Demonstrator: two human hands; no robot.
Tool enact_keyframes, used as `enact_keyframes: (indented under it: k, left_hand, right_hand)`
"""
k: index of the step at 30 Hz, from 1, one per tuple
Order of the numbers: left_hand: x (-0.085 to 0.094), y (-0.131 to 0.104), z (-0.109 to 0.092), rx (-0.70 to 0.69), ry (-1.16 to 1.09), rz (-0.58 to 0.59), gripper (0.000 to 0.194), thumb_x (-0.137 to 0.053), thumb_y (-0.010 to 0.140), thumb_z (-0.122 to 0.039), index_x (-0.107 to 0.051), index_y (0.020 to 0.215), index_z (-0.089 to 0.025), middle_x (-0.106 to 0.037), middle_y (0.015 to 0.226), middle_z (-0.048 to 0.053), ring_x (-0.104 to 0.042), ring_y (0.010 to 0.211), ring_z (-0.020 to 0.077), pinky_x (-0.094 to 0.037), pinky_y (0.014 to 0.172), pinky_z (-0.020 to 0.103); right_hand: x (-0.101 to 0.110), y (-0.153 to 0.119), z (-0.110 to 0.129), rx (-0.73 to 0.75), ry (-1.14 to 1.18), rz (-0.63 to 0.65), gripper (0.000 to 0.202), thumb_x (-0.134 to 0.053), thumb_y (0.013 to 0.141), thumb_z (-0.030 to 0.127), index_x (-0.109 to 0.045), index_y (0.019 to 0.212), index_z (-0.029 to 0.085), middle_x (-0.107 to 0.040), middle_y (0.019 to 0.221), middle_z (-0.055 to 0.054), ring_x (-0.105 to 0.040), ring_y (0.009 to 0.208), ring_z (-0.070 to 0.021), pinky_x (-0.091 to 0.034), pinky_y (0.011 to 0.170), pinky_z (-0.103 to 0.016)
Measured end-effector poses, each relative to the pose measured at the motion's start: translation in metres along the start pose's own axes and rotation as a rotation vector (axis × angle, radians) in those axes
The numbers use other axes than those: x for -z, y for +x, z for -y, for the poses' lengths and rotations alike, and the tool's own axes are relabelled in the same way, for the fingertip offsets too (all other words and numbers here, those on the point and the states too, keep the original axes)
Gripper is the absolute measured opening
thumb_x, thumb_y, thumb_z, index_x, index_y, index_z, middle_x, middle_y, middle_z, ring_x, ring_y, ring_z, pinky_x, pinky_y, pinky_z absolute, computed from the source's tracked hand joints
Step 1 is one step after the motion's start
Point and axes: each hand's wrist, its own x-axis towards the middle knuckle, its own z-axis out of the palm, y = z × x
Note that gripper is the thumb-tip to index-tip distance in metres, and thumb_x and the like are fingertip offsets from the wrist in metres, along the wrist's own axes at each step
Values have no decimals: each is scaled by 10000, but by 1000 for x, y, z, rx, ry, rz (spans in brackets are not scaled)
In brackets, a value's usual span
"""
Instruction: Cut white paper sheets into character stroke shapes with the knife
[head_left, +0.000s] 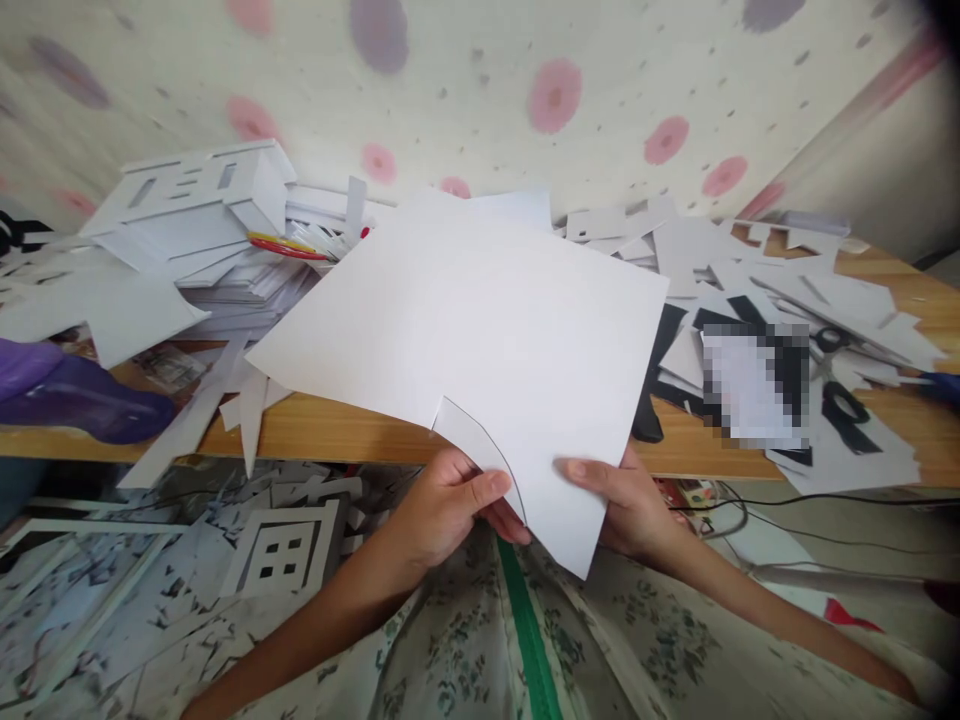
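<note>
A large white sheet of card (480,320) is held up over the table's front edge. At its lower left side my left hand (457,500) pinches a narrow curved strip (480,445) between thumb and fingers. A dark curved line separates this strip from the sheet; whether it is fully detached I cannot tell. My right hand (619,495) grips the sheet's lower right edge, thumb on top and fingers behind.
Black-handled scissors (832,370) lie among white and black offcuts (862,300) on the right. A white card model (202,190) and a stack of sheets (247,300) stand at the left, with a purple object (82,390) nearer. Scraps (292,550) cover the area below the table.
</note>
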Motion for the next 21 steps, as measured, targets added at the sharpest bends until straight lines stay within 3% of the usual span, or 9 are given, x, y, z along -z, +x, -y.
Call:
enact_keyframes:
  k: [4, 7, 9, 11, 13, 14, 16, 18, 21]
  left_hand:
    - [3, 2, 5, 48, 16, -79, 406, -783, 698, -526, -682, 745, -136, -704, 595, 74, -657, 485, 168, -522, 468, 226]
    - [7, 0, 12, 63, 165, -145, 386, -699, 767, -531, -615, 720, -157, -694, 608, 48, -639, 482, 159, -498, 460, 229]
    - [11, -1, 16, -85, 454, -177, 330, -604, 851, -463, -603, 699, -170, -667, 590, 24, -621, 495, 148, -488, 479, 231]
    - [19, 1, 16, -449, 890, -271, 243, -582, 882, -321, -624, 684, -186, -640, 584, -1, -610, 534, 132, -472, 517, 220]
    - [28, 7, 12, -848, 1221, -339, 96, -594, 880, -230, -678, 922, -210, -708, 829, 26, -665, 763, 163, -518, 703, 264]
    - [33, 11, 8, -973, 1352, -376, 154, -591, 885, -205, -669, 1017, -214, -708, 928, 43, -660, 867, 184, -516, 801, 302]
    - [43, 21, 3, -1045, 1563, -417, 249, -589, 892, -219, -628, 1136, -193, -676, 1096, 91, -619, 1031, 242, -480, 937, 400]
    - [52, 31, 2, -1010, 1705, -429, 302, -576, 900, -266, -599, 1183, -164, -635, 1213, 129, -567, 1146, 299, -447, 993, 483]
    - [64, 43, 11, -943, 1800, -406, 300, -558, 912, -310, -607, 1168, -162, -626, 1266, 127, -537, 1212, 328, -443, 1007, 530]
  right_hand:
    - [6, 6, 2, -23, 11, 43, 357, -816, 617, 300, -672, 907, 151, -729, 803, -63, -625, 614, -198, -493, 559, -325]
    - [12, 18, 7, -50, -20, -20, 412, -846, 541, 247, -691, 903, 127, -741, 814, -67, -640, 654, -200, -503, 617, -320]
    - [15, 29, 12, -67, -63, -80, 456, -858, 479, 219, -700, 894, 117, -746, 806, -64, -651, 682, -199, -505, 652, -307]
    - [17, 39, 18, -105, -89, -61, 497, -853, 468, 247, -704, 922, 110, -748, 810, -70, -665, 724, -210, -515, 695, -315]
    - [20, 46, 24, -121, -209, -58, 494, -835, 499, 341, -697, 915, 114, -744, 814, -77, -665, 716, -210, -516, 665, -310]
    - [22, 47, 28, -112, -313, -87, 470, -811, 539, 403, -689, 897, 125, -735, 782, -68, -655, 673, -198, -506, 611, -297]
    - [30, 42, 35, -85, -503, -170, 389, -755, 617, 478, -657, 808, 154, -676, 632, -22, -602, 537, -168, -445, 488, -261]
    - [45, 31, 45, -37, -659, -229, 317, -704, 690, 481, -605, 705, 180, -582, 504, 22, -536, 439, -144, -383, 429, -241]
    - [76, 14, 64, 167, -1069, -338, 312, -550, 826, 482, -583, 692, 203, -600, 560, 7, -537, 472, -142, -390, 466, -253]
